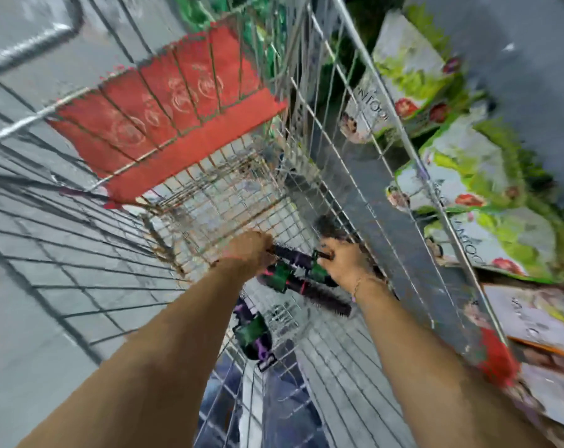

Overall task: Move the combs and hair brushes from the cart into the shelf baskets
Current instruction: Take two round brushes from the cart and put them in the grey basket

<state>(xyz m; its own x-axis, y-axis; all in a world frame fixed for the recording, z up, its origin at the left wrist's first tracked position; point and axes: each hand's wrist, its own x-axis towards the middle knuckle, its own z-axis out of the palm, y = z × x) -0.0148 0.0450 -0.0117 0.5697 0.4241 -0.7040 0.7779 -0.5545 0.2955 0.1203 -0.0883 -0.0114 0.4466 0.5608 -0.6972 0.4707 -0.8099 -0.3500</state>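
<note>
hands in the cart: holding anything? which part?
Left hand is closed on the bristle end of a dark hair brush. Right hand grips a green-labelled brush near its label. Blur hides the exact finger contact.

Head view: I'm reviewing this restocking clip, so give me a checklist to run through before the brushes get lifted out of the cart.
1. Left hand closed on the dark bristled hair brushes with green labels: ok.
2. Right hand gripping the same bundle: ok.
3. Bundle free of the silver wire shopping cart mesh: cannot tell, blurred.
4. Lift path clear of the red fold-down seat flap: ok.
5. Cart emptied: not ok, one green-labelled brush lies nearer.
6. Shelf baskets in sight: not ok.
</note>
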